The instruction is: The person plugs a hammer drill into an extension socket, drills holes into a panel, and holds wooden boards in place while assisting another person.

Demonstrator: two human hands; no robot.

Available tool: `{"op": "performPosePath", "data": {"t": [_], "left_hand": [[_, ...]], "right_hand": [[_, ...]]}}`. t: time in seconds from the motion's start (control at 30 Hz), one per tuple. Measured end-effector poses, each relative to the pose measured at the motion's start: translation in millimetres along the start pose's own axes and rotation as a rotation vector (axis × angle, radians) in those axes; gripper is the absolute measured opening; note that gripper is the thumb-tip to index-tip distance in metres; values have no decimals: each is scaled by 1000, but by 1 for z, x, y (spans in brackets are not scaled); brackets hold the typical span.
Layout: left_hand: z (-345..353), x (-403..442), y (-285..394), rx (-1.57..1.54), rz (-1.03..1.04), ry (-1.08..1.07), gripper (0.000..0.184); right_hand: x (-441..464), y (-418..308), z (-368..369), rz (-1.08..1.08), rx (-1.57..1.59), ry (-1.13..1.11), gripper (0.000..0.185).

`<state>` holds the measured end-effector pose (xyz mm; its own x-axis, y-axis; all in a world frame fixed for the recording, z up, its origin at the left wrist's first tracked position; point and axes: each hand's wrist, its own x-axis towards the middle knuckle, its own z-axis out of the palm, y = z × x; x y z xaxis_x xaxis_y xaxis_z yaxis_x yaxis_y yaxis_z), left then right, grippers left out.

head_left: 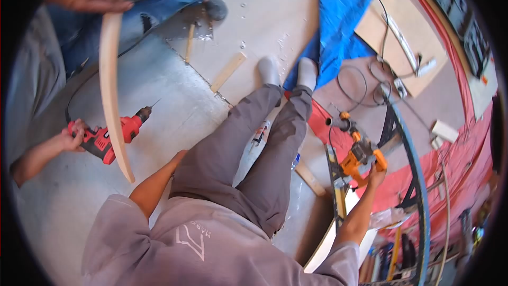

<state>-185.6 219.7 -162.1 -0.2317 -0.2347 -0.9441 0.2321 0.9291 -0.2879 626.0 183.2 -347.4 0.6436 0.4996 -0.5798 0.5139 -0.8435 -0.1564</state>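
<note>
Orange drill (362, 152) sits right of centre in the frame, the right grip (377, 173) closed around its handle; the left grip is hidden behind the thigh (209, 167), its hold impossible to tell.

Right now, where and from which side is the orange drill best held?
Probably by the rear handle of the orange drill, coming from the wearer's right, where the right hand holds it. That handle sits at the end opposite the bit, which points away from the wearer, so a grip there should keep fingers clear of it.
</note>
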Motion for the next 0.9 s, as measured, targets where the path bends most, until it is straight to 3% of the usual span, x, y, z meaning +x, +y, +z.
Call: {"op": "performPosePath", "data": {"t": [0.07,0.1,0.17,0.2,0.3,0.4,0.5,0.6,0.73,0.83,0.9], "left_hand": [[-3,33,-29,-47,-15,41,31],[4,21,-26,106,127,166,31],[39,-9,11,420,416,420,30],[48,-10,18,479,317,466,31],[80,-4,20,341,353,639,33],[104,-29,40,245,312,591,36],[112,-5,5,278,357,577,35],[116,-9,-22,257,221,557,33],[116,2,-67,249,197,476,29],[129,9,-112,152,222,456,28],[138,10,-136,155,263,479,28]], "right_hand": [[1,-16,0,-20,-200,107,65],[-3,-33,-2,13,-344,198,67],[-6,-79,-5,-191,-351,325,67],[-10,-102,-8,-293,-351,391,66],[-27,-218,-9,-589,-35,182,63],[-59,-313,3,-706,41,-64,55],[-85,-373,10,-841,64,-206,53],[-100,-388,7,-972,12,-227,52],[-106,-388,-11,-1056,-113,-147,53],[-117,-379,-27,-981,-242,-199,52],[-115,-369,-26,-1058,-303,-225,52]]}}
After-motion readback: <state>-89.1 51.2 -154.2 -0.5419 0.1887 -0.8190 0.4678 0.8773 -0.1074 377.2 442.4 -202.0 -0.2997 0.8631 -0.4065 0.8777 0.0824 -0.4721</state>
